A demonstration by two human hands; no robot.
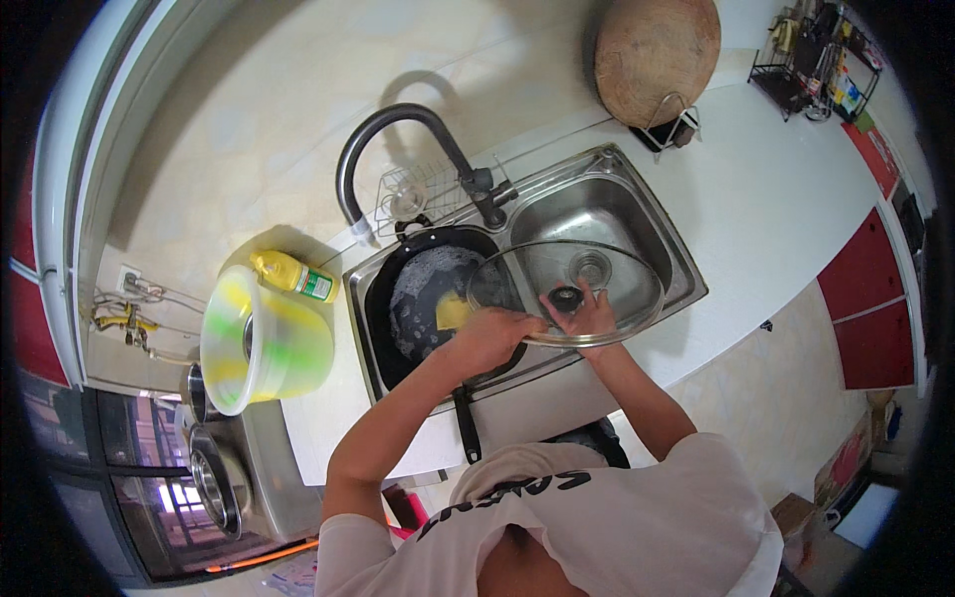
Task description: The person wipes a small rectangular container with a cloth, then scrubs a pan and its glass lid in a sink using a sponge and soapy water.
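A round glass lid (634, 287) with a metal rim and a black knob (565, 298) is held tilted above the steel double sink (690, 287). My left hand (498, 336) grips the lid's near left rim. Below the glass, my right hand (589, 312) is at the knob, its fingers spread around it; how firmly it holds is unclear. A black wok (384, 291) with sudsy water sits in the left basin, its long handle (467, 425) pointing towards me. A yellow sponge or cloth (451, 311) lies in the suds, partly behind my left hand.
A black faucet (403, 112) arches over the left basin. Left of the sink stand a yellow detergent bottle (295, 275) and a coloured plastic bucket (298, 343). Behind are a wire rack (436, 186) and a round wooden board (656, 60). Steel pots (216, 477) stand at the lower left.
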